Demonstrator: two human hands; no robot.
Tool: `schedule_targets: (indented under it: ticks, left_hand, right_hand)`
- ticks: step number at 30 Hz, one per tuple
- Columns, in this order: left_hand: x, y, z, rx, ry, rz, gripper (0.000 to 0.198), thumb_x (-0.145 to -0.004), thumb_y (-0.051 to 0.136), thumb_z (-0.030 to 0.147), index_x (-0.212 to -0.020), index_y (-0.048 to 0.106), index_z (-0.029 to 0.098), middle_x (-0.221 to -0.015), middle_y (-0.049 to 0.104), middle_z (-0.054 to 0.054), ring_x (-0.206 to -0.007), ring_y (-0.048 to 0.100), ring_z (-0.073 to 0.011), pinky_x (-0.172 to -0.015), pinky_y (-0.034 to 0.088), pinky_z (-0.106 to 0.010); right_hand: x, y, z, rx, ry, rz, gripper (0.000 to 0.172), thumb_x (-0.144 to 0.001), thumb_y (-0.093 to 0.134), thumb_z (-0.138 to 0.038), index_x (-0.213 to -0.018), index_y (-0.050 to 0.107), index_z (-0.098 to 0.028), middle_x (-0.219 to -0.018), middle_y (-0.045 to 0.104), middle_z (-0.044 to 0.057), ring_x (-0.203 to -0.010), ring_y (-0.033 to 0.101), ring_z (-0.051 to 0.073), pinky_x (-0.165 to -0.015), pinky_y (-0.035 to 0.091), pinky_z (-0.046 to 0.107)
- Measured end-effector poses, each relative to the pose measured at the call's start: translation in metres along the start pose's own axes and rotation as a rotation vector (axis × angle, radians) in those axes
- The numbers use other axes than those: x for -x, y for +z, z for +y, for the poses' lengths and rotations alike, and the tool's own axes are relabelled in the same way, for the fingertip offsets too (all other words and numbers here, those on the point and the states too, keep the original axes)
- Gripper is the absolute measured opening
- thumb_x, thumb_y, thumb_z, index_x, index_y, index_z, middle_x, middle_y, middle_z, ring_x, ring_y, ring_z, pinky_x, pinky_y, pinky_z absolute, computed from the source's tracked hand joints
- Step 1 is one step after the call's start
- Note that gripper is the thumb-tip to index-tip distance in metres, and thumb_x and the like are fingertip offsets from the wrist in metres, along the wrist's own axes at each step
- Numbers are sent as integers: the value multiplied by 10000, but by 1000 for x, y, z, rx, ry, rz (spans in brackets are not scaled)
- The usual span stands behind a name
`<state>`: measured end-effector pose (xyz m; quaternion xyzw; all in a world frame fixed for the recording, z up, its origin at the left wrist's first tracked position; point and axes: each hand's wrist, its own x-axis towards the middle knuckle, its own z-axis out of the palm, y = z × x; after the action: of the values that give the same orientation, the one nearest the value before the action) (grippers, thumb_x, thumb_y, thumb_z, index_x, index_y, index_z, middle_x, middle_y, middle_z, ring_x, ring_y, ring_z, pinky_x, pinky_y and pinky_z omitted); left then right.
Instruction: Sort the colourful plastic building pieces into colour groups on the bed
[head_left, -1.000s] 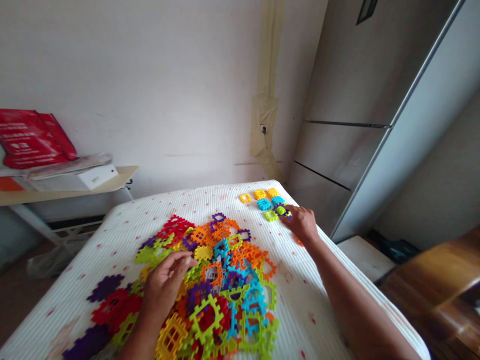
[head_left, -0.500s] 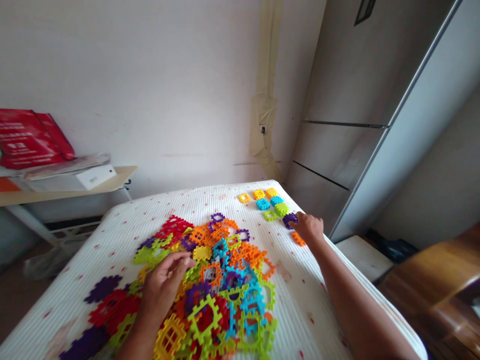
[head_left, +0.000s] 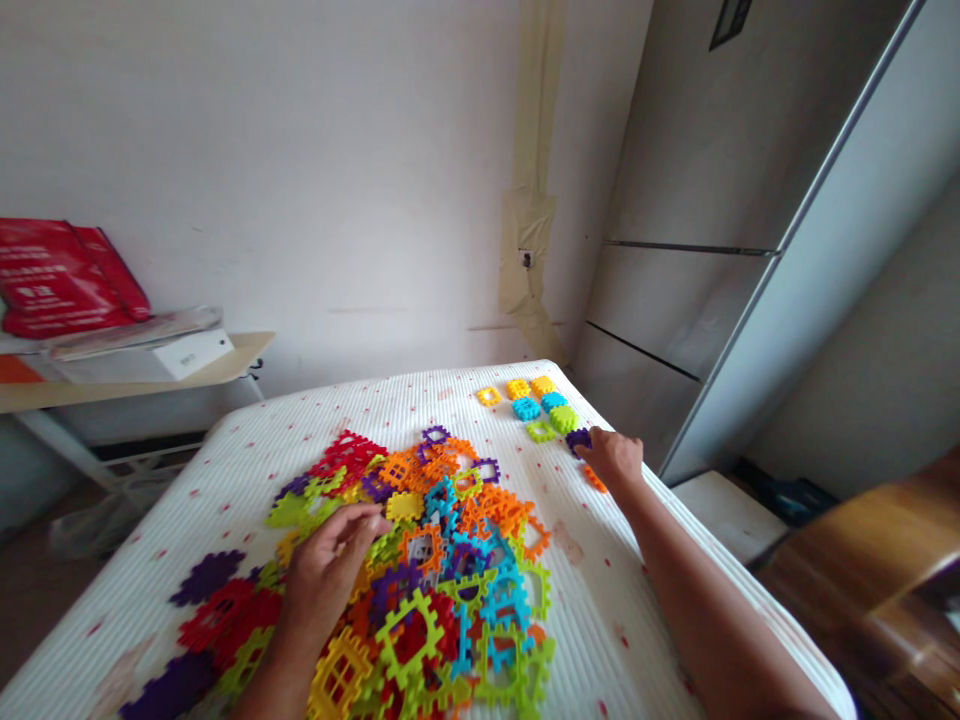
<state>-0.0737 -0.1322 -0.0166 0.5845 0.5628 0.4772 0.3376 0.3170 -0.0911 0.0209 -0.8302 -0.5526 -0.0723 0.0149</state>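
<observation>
Fingers: right fingers (head_left: 592, 440) curled onto a small purple waffle block (head_left: 577, 440), grip unclear; left fingers (head_left: 352, 520) half open, resting on the heap.
Head view, heap: interlocking plastic waffle blocks (head_left: 442, 560) in mixed colours, piled mid-mattress under the left hand.
Far right: small yellow, blue and green blocks (head_left: 536, 405) set in tidy rows, just beyond the purple one.
Right hand's near side: an orange block (head_left: 595, 480), just beside it.
Underneath: a white ribbed mattress (head_left: 600, 600), red-flecked.
</observation>
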Motion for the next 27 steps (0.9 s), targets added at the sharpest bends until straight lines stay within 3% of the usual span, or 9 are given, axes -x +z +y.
schedule_targets:
  ticks: [16, 20, 23, 27]
  left_hand:
    - [4, 3, 11, 4, 24, 13, 387, -729, 567, 512, -908, 603, 170, -785, 704, -67, -790, 654, -229, -763, 503, -341]
    - [4, 3, 10, 4, 18, 3, 387, -736, 563, 513, -908, 600, 169, -787, 704, -66, -797, 656, -231, -780, 499, -349]
    - [4, 3, 9, 11, 10, -9, 381, -733, 570, 508, -908, 598, 170, -804, 705, -67, -809, 658, -233, -791, 497, -351]
    - [4, 3, 8, 6, 15, -26, 369, -741, 564, 495, -911, 595, 170, -821, 703, -79, -830, 655, -240, -812, 492, -366]
  right_hand:
    - [1, 6, -2, 11, -7, -3, 334, -806, 500, -410, -994, 638, -171, -899, 687, 127, -872, 632, 278, -743, 374, 406]
    - [4, 1, -3, -8, -39, 92, 302, -796, 516, -392, -946, 647, -165, -932, 674, 124, -908, 603, 281, -746, 379, 409]
    - [5, -5, -8, -60, -151, 199, 254, -812, 512, -349, -920, 653, -167, -950, 672, 116, -928, 586, 261, -757, 390, 381]
    - [14, -8, -30, -286, -469, 294, 216, -829, 521, -266, -963, 653, -158, -947, 681, 97, -898, 600, 210, -784, 426, 321]
